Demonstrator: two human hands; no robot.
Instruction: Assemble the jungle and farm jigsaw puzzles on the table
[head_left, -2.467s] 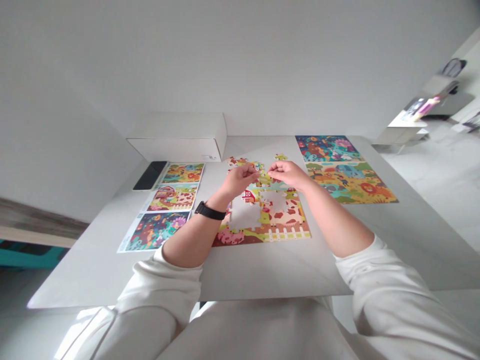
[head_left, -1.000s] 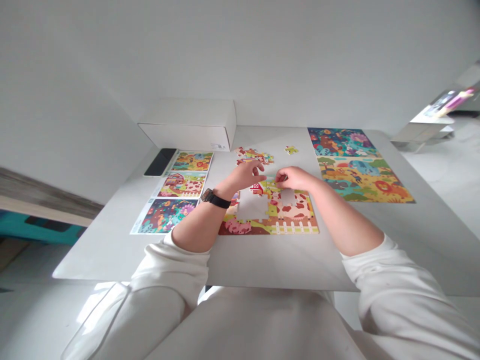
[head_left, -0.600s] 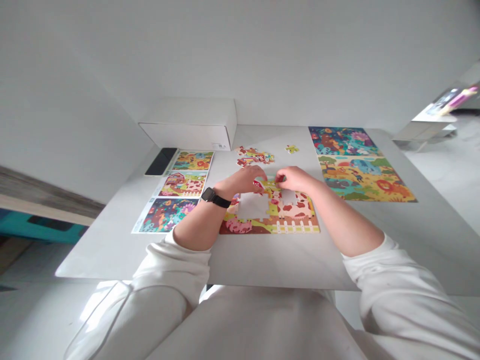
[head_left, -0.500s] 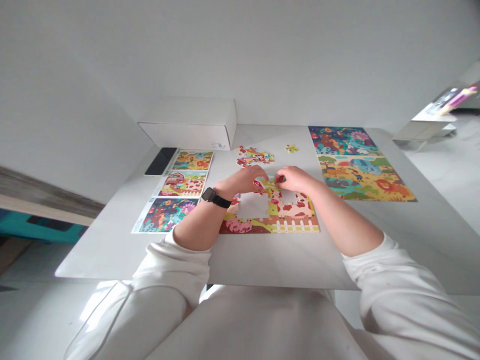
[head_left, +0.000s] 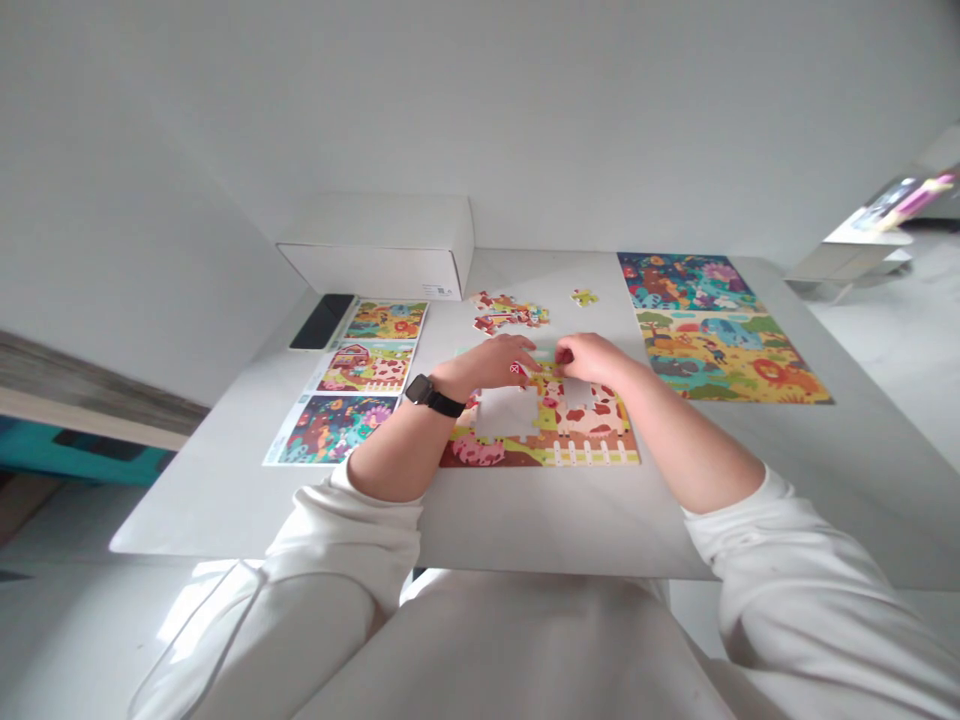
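- Okay, a smooth white table [head_left: 420, 530] stands by a white wall [head_left: 480, 100].
- A colourful cardboard farm jigsaw puzzle [head_left: 570, 440] lies flat mid-table, long side going left to right, with holes.
- The left hand [head_left: 487, 363] is open over it, holding nothing.
- The right hand [head_left: 592, 360] pinches down; maybe a piece, I cannot tell.
- Print on a white cardboard box [head_left: 375, 262] is too tiny to read.

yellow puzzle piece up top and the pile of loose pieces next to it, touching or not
Apart. The head view shows the lone yellow jigsaw piece sitting off to the right of the cluster of loose jigsaw pieces, with white tabletop plainly between them.
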